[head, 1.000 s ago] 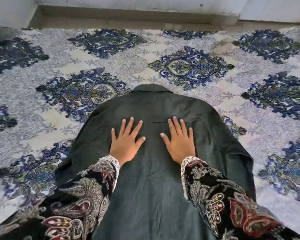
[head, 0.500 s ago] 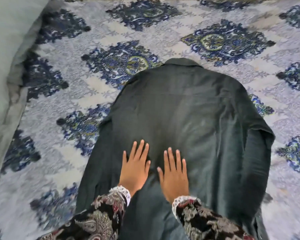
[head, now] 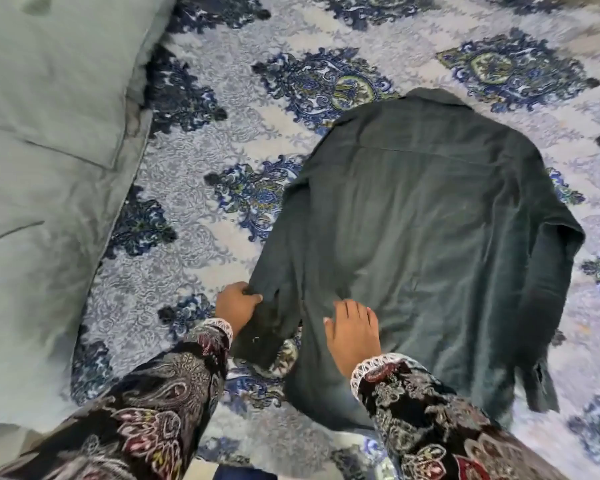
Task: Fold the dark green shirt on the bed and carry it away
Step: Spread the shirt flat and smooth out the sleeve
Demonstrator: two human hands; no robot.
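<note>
The dark green shirt (head: 426, 237) lies back-up on the patterned bedspread (head: 222, 140), collar away from us. Our left hand (head: 238, 308) pinches the left sleeve (head: 267, 327) near its cuff; our right hand (head: 352, 336) rests flat and open on the back panel. We should draw the sleeve straight across the back, pressing with the flat hand so the body does not shift.

Bedroom in a home, shown by a bed (head: 222, 216) under a patterned blue and white bedspread; grey-green pillows (head: 49, 133) stacked at the left edge; a shirt (head: 430, 237) spread flat on the cover
</note>
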